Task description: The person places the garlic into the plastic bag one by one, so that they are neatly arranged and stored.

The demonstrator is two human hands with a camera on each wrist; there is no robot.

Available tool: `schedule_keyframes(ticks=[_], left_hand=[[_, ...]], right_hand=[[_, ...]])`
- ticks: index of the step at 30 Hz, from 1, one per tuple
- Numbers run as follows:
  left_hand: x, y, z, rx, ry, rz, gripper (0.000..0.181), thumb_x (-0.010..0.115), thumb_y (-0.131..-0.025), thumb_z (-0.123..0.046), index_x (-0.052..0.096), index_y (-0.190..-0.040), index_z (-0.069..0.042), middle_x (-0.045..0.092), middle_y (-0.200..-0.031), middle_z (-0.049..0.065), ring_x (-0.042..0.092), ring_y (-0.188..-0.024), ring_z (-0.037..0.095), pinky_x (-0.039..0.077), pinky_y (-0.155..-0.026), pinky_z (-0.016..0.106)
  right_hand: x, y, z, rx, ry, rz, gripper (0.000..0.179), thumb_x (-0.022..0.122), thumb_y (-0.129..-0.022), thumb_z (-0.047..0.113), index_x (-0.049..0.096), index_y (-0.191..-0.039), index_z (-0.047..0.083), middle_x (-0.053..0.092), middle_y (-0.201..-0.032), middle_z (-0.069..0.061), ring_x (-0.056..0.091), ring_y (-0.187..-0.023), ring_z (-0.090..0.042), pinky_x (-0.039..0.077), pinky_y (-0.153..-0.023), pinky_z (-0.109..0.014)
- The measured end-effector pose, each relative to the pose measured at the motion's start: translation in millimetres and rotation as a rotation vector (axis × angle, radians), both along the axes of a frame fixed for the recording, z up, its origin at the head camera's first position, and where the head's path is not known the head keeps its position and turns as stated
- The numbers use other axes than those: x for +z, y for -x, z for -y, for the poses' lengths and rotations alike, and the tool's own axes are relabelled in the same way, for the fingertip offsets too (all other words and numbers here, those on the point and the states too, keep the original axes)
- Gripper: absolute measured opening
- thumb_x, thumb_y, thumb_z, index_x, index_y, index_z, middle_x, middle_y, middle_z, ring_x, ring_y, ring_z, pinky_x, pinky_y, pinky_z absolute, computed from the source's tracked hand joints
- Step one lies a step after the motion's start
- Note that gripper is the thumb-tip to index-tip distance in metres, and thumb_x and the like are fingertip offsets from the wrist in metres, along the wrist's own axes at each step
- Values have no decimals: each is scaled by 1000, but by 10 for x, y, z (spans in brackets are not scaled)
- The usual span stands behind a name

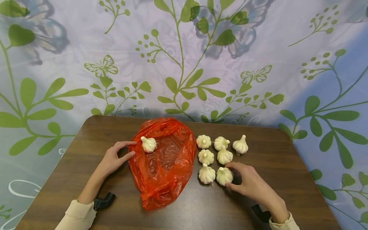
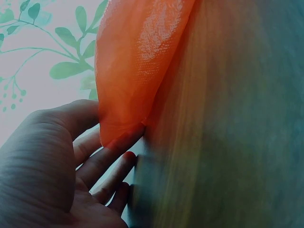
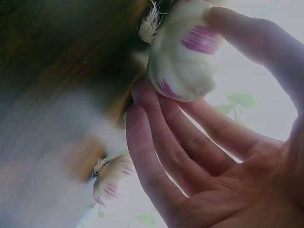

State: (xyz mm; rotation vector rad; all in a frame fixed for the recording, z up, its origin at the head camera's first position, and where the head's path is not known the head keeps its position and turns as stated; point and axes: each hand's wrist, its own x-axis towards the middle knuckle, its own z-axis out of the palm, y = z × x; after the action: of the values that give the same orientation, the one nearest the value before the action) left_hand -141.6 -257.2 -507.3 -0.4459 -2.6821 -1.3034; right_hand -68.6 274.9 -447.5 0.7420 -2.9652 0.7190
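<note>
A translucent red plastic bag (image 1: 178, 166) lies spread on the table, with one garlic bulb (image 1: 149, 144) on its upper left part. At the bag's left edge, my left hand (image 1: 112, 161) holds the rim between thumb and fingers; in the left wrist view some fingertips show through the red film (image 2: 137, 61). To the right of the bag stand several garlic bulbs in close rows. My right hand (image 1: 248, 179) grips the front right garlic bulb (image 1: 224, 176) from its right side, thumb and fingers around it. Purple streaks mark this bulb (image 3: 183, 57) in the right wrist view.
Beside the gripped bulb sits another garlic bulb (image 1: 207, 174), with more behind, the farthest right one (image 1: 240, 145) a little apart. The brown wooden table (image 1: 276, 159) ends at a wall hanging (image 1: 184, 57) printed with leaves and butterflies. Black wrist devices (image 1: 104, 201) sit under both forearms.
</note>
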Motion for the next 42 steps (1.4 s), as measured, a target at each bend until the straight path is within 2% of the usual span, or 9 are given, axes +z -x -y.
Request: schedule_keyframes(ticks=[5,12,18,27,33,42], left_hand=[[6,-8,-2,2,8,0,38,78,-98,-24,71,-135,-20,70,-131,6,58,-128,29,39,-109,55],[6,2,6,-1,0,4,38,78,-97,-24,71,-135,-21,69,-132,7,57,-129,31,38,-109,59],[4,0,13,1,0,8,38,79,-97,-24,71,-134,-21,69,-133,8,57,-131,33,38,-110,60],[12,0,5,4,-3,25,38,78,-97,-26,71,-135,-21,68,-135,7,56,-132,32,38,-112,60],[12,3,1,-1,3,15,39,78,-97,-26,71,-135,-21,68,-135,7,56,-132,32,39,-111,60],[21,0,11,-3,-6,21,39,78,-98,-25,71,-135,-22,68,-136,9,56,-131,33,38,-111,63]], right_hand=[[32,2,-6,-32,11,11,57,94,-80,25,70,-128,6,74,-122,-4,72,-95,-17,61,-78,-40],[91,3,-34,-65,27,1,54,93,-81,28,71,-126,10,74,-117,1,71,-89,-14,60,-76,-33],[166,-4,-51,-68,91,-20,53,94,-80,23,70,-125,9,74,-118,-4,75,-89,-17,63,-76,-35],[206,38,-19,-104,146,-122,57,94,-76,14,68,-126,6,74,-118,-6,76,-88,-16,64,-77,-36],[255,59,17,-152,151,-104,55,93,-79,16,67,-128,9,75,-111,-4,76,-88,-16,64,-79,-38],[340,102,81,-146,159,-139,55,93,-80,18,68,-128,9,76,-110,-5,78,-89,-19,63,-79,-36]])
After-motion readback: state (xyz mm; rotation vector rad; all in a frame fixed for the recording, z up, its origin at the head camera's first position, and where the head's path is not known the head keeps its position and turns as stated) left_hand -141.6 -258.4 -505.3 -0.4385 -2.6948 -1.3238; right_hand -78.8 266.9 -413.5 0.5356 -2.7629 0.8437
